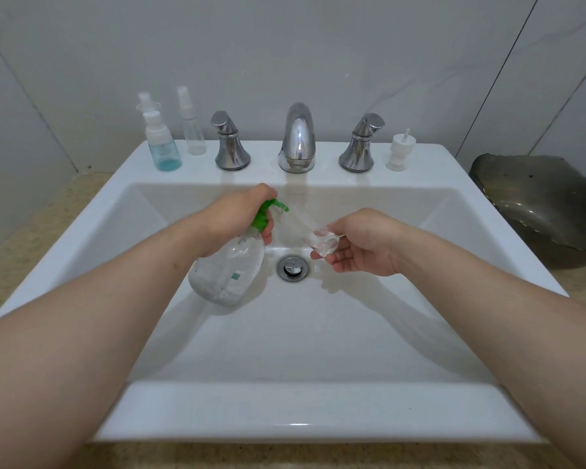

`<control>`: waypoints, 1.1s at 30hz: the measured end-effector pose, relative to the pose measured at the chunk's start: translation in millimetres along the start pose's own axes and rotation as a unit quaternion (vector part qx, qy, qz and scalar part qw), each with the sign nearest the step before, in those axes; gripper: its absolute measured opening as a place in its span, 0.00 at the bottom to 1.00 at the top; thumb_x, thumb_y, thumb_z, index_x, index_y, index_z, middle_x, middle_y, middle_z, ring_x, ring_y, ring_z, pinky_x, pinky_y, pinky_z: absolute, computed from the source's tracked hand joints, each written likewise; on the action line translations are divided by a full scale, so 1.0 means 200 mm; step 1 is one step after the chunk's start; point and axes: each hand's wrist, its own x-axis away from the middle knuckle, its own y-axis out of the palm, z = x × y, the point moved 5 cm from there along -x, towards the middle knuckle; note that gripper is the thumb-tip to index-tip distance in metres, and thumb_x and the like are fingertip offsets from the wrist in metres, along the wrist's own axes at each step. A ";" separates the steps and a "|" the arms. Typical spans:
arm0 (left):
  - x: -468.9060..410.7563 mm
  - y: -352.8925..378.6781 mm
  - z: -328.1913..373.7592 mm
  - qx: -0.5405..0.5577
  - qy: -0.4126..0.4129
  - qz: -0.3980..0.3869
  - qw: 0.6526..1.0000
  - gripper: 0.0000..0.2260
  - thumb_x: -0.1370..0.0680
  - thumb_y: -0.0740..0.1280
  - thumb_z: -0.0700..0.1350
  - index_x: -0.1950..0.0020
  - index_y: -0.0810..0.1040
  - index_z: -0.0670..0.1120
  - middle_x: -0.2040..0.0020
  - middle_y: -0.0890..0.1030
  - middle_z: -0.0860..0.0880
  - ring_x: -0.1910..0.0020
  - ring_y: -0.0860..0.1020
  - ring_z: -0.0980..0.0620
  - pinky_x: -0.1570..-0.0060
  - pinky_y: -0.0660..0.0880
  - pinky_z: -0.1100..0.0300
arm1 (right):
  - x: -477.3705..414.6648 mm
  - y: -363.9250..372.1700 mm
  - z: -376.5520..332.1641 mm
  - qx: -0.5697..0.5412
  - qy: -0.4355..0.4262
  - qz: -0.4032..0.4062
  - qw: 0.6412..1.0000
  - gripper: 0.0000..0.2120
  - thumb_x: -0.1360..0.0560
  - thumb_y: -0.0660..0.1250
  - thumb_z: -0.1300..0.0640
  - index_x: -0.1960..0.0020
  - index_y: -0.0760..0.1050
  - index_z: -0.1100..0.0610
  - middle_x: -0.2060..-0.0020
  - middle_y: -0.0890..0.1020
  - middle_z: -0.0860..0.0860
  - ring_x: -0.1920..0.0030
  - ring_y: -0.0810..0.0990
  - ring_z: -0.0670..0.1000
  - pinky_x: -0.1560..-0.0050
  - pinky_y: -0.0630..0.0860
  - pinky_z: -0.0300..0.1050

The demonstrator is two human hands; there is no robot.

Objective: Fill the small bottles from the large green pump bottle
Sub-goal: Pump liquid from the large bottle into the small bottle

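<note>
Left hand (241, 214) gripping neck of green pump bottle (227, 272), tilted over sink (285, 411) basin, right hand (362, 245) pinching small clear bottle (315, 235) at the nozzle — contents unclear, far-left ledge — blue bottle (164, 152) with low blue liquid, clear spray bottle (194, 130)

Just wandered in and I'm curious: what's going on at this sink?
A person is working over a white sink. Their left hand grips the tilted large pump bottle by its green pump, nozzle aimed at a small clear bottle pinched in the right hand. On the ledge, a blue bottle and a clear spray bottle stand left of the faucet; a white pump top stands at the right.
</note>
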 end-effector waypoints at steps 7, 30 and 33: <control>0.00 -0.01 0.00 0.001 0.013 -0.008 1.000 0.24 0.17 0.53 0.51 0.69 0.73 0.42 0.63 0.83 0.40 0.64 0.73 0.48 0.56 0.67 0.53 | 0.01 0.01 0.00 0.000 0.000 0.000 1.000 0.09 0.17 0.61 0.61 0.48 0.80 0.63 0.54 0.84 0.63 0.68 0.76 0.52 0.62 0.76 0.44; 0.00 0.00 0.00 0.001 0.002 0.010 1.000 0.27 0.17 0.53 0.55 0.71 0.73 0.42 0.65 0.83 0.41 0.64 0.72 0.47 0.54 0.69 0.54 | 0.00 0.00 0.00 0.001 0.001 0.000 1.000 0.09 0.17 0.63 0.61 0.49 0.80 0.63 0.55 0.85 0.62 0.68 0.76 0.52 0.63 0.77 0.44; 0.00 0.00 0.00 0.002 0.008 0.003 1.000 0.26 0.17 0.53 0.54 0.70 0.73 0.42 0.65 0.83 0.41 0.65 0.72 0.48 0.56 0.68 0.54 | 0.00 0.00 0.00 0.004 -0.001 -0.003 1.000 0.09 0.17 0.63 0.61 0.50 0.80 0.63 0.55 0.85 0.62 0.68 0.76 0.52 0.63 0.76 0.44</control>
